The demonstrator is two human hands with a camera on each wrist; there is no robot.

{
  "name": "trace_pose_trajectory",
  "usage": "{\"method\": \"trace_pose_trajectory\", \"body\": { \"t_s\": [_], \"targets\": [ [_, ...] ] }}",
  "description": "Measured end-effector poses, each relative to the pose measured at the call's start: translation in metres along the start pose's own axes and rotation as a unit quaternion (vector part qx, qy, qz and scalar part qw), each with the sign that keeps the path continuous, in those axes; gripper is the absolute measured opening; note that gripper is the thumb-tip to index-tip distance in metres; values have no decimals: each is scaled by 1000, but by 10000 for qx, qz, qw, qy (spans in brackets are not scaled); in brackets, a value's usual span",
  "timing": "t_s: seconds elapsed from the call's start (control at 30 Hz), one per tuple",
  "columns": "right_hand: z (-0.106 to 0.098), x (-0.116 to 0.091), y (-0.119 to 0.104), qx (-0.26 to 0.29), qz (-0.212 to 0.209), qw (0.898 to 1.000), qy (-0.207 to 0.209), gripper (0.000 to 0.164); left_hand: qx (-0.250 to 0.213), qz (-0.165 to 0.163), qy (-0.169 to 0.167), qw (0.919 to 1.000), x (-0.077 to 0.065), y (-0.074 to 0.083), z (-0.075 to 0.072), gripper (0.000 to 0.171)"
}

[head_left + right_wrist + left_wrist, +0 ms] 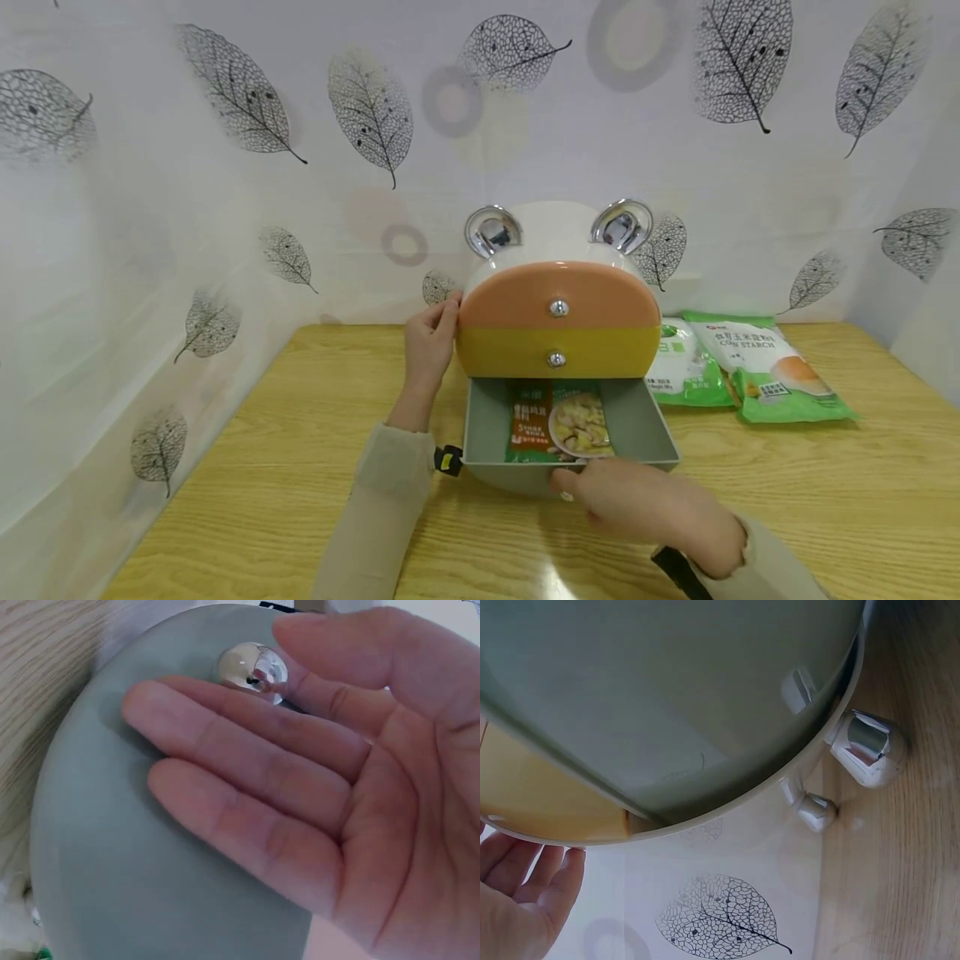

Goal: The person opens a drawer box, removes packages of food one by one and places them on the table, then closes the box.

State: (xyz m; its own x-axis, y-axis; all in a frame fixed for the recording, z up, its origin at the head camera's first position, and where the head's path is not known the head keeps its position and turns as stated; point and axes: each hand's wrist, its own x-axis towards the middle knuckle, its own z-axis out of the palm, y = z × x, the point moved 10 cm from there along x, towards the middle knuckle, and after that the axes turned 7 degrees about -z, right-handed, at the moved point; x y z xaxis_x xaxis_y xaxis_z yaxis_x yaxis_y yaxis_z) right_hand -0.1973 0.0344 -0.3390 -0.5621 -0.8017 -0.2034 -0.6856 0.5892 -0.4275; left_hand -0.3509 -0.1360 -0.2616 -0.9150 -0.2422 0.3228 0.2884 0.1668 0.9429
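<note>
An animal-shaped drawer cabinet [558, 296] stands on the table, with an orange drawer on top and a yellow one below it. Its bottom grey-green drawer [480, 421] is pulled out, and a red and green food packet [558, 423] lies inside. My left hand [431, 346] rests against the cabinet's left side; in the left wrist view its fingertips [571, 859] touch the curved edge. At the open drawer's front, my right hand [637, 496] holds the silver knob [253, 671] between thumb and index finger, the other fingers extended along the drawer front.
To the cabinet's right lie a corn starch bag [772, 367] and another green and white bag [682, 362], partly hidden by the cabinet. A leaf-patterned curtain [300, 192] hangs behind the wooden table [337, 383]. Silver feet [870, 748] show under the cabinet.
</note>
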Motion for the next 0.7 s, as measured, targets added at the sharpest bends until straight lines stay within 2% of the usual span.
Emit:
{"method": "trace_pose_trajectory", "body": {
  "t_s": [0.4,0.7],
  "targets": [
    [9,-5,-3,-233,315,9991,-187,30,-33,32,-2,10000,0,0,1,23],
    [15,-5,-9,-549,256,9978,-267,27,-46,-14,21,10000,1,-1,0,23]
  ]
}}
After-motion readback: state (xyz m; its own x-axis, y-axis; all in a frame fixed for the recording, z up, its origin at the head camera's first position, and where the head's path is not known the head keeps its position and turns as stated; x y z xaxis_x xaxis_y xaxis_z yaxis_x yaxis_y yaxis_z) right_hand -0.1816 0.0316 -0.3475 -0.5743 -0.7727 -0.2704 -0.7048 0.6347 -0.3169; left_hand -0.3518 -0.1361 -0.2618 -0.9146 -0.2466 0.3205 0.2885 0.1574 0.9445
